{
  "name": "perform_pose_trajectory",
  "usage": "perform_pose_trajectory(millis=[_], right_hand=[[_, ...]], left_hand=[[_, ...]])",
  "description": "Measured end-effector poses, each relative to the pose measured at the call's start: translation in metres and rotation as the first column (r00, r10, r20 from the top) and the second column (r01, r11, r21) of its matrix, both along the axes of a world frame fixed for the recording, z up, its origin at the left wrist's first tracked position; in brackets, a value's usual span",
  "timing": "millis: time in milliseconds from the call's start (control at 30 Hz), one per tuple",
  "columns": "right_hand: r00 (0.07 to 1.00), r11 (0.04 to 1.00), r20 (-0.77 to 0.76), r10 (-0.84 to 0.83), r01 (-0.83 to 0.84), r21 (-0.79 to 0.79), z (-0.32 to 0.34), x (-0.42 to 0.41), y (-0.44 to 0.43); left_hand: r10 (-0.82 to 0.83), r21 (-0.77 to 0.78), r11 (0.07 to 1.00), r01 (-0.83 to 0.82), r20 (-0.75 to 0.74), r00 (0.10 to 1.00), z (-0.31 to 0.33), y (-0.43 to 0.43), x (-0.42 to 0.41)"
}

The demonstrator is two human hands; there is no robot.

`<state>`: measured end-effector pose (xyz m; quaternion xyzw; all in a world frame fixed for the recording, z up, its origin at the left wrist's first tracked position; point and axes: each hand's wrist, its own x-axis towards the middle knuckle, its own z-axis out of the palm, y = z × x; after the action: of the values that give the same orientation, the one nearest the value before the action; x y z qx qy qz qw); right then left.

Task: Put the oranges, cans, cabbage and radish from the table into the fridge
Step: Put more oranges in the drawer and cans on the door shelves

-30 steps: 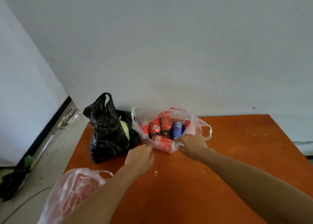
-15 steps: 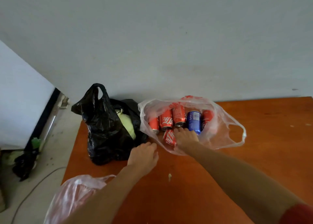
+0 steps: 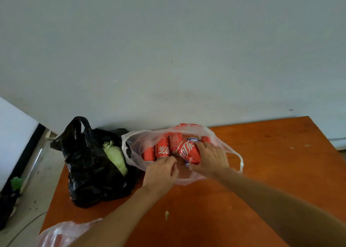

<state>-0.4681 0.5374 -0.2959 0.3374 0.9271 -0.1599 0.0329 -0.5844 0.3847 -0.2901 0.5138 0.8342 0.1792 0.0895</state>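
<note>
A clear plastic bag [image 3: 221, 140] lies open on the orange table [image 3: 271, 168] and holds several red cans [image 3: 162, 149]. My right hand [image 3: 211, 158] reaches into the bag and grips one red can [image 3: 188, 150], tilted up above the others. A blue can is mostly hidden behind it. My left hand [image 3: 162, 173] pinches the bag's near rim. To the left stands a black bag [image 3: 88, 162] with a pale green cabbage [image 3: 116, 157] showing inside.
Another clear bag with something reddish inside [image 3: 60, 235] sits at the table's near left corner. A small pale scrap [image 3: 166, 215] lies on the table. The wall runs right behind the bags. A white surface [image 3: 13, 134] and floor clutter are at far left.
My right hand went deeper into the clear bag and closed on a red can, lifting it. My left hand moved up to the bag's rim. The view shifted slightly.
</note>
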Motion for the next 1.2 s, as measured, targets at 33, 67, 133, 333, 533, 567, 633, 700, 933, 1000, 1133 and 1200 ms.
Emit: perform_pose_trajectory(millis=[33,67,133,333,533,567,633,700,933,1000,1133,1200], right_hand=[[1.0,1.0,-0.006,-0.019,0.019,0.02,0.007,0.009,0.01],[1.0,0.999,-0.006,-0.029,0.029,0.042,0.013,0.018,0.019],[0.999,0.995,0.013,-0.037,0.036,0.098,0.019,0.034,0.037],[0.997,0.985,0.032,-0.07,0.064,0.157,0.004,0.061,0.07],[0.999,0.991,-0.023,-0.048,0.051,0.125,-0.022,0.063,0.081],[0.999,0.992,-0.029,-0.041,0.044,0.12,-0.025,0.063,0.081],[0.999,0.994,-0.039,-0.03,0.033,0.102,-0.029,0.063,0.082],[0.999,0.997,-0.039,-0.023,0.026,0.075,-0.031,0.065,0.082],[0.999,0.999,0.004,-0.037,0.037,0.0,-0.022,0.07,0.081],[0.999,0.998,0.002,-0.052,0.052,-0.019,-0.017,0.073,0.077],[0.998,0.998,-0.009,-0.058,0.058,0.01,0.002,0.079,0.068],[0.998,0.997,-0.019,-0.066,0.067,0.033,0.015,0.085,0.062]], left_hand=[[0.036,-0.002,0.999,-0.036,0.042,0.998,-0.004,0.014,0.004],[0.082,-0.019,0.997,-0.081,0.08,0.993,-0.011,0.028,0.007],[0.157,-0.089,0.985,-0.145,0.145,0.977,-0.028,0.055,0.013],[0.399,-0.327,0.895,-0.303,0.285,0.872,-0.081,0.107,0.023],[0.555,-0.28,0.831,-0.48,0.374,0.743,-0.112,0.127,0.033],[0.561,-0.271,0.828,-0.492,0.381,0.735,-0.113,0.129,0.034],[0.555,-0.274,0.832,-0.483,0.391,0.735,-0.113,0.131,0.034],[0.551,-0.286,0.834,-0.471,0.386,0.74,-0.108,0.129,0.033],[0.414,-0.328,0.878,-0.348,0.159,0.896,-0.069,0.09,0.037],[0.332,-0.35,0.892,-0.286,0.079,0.94,-0.056,0.078,0.037],[0.222,-0.32,0.923,-0.213,-0.009,0.975,-0.027,0.056,0.039],[0.173,-0.266,0.948,-0.175,-0.031,0.985,-0.009,0.048,0.039]])
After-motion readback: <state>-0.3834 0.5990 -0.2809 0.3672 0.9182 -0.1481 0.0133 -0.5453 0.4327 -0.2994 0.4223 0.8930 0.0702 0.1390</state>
